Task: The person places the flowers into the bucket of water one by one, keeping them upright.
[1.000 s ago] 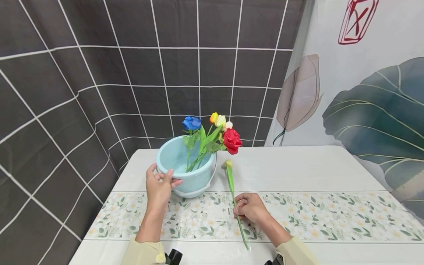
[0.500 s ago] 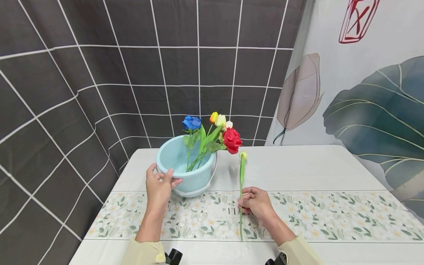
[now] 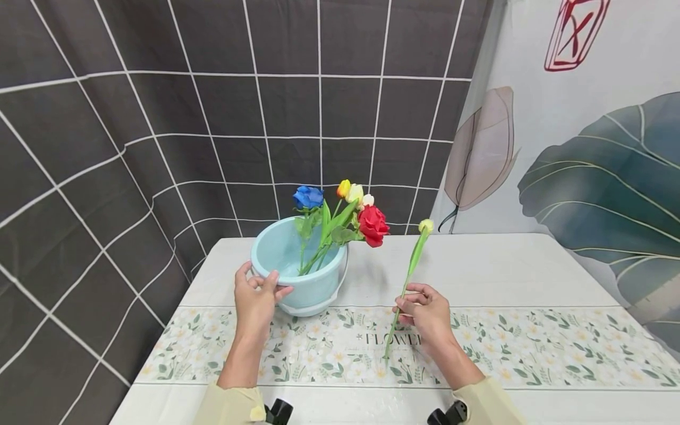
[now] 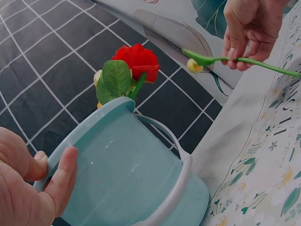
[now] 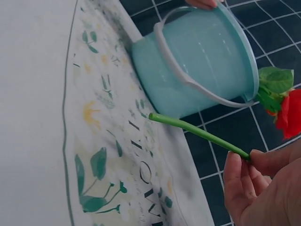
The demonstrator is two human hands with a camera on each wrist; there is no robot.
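My left hand (image 3: 256, 301) grips the near left rim of a light blue bucket (image 3: 313, 293), thumb and fingers on either side of the rim. Inside the bucket lean a blue rose (image 3: 307, 198), a red rose (image 3: 373, 226), a yellow-orange tulip (image 3: 343, 189) and pale flowers (image 3: 354, 195), their heads above the rim. To the right of the bucket, my right hand (image 3: 425, 313) pinches the green stem of a pale yellow tulip (image 3: 426, 226) between thumb and fingers. Its bloom points up and away, and the stem's cut end (image 5: 155, 117) points back toward me.
The white table (image 3: 478, 271) has a floral printed band with lettering across it. Behind stands a dark gridded curtain (image 3: 287, 106), and a leaf-patterned cloth (image 3: 584, 177) hangs at the right. The bucket's pale handle (image 4: 176, 188) hangs down its side.
My right hand has moved right and away from me, raising the tulip and tilting its bloom to the right. The left hand and the bucket have stayed in place.
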